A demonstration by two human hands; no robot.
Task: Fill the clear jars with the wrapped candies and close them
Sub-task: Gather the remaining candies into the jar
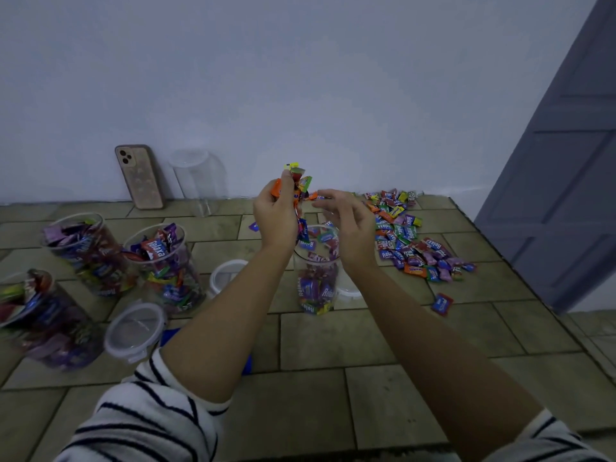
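Observation:
My left hand (pixel 275 215) grips a bunch of wrapped candies (pixel 297 185) above an open clear jar (pixel 316 278) that is partly filled with candies. My right hand (pixel 350 225) hovers beside it over the jar's mouth, fingers relaxed and loosely bent, holding nothing that I can see. A heap of loose wrapped candies (pixel 410 238) lies on the tiled floor to the right of the jar. Three filled clear jars without lids stand on the left: one (pixel 86 251), one (pixel 166 268) and one (pixel 43 318).
An empty clear jar (pixel 196 181) and a phone (pixel 139 176) lean at the wall. White lids lie on the floor (pixel 135 330), (pixel 226 275) and behind the open jar (pixel 350 295). A single candy (pixel 441 304) lies apart. A grey door (pixel 566 161) stands at right.

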